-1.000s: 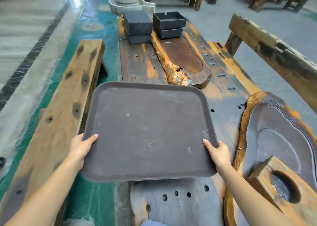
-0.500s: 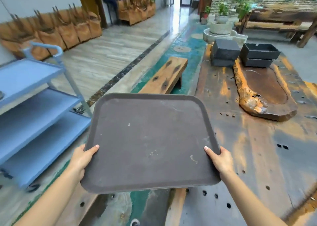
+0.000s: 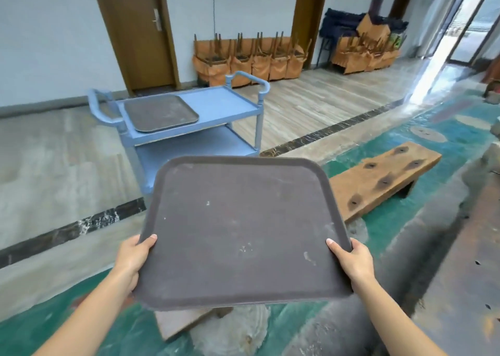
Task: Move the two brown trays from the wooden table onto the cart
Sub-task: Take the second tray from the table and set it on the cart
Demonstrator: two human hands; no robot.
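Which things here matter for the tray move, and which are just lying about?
Job:
held brown tray
left hand
right hand
tray on cart
blue cart

Lying about:
wooden bench
stacked chairs
door

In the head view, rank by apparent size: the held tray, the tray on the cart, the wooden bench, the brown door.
1. Held tray, largest, though nearest the camera.
2. Brown door and wooden bench look alike; unranked.
3. Tray on the cart, smallest, likely only because it is farther.
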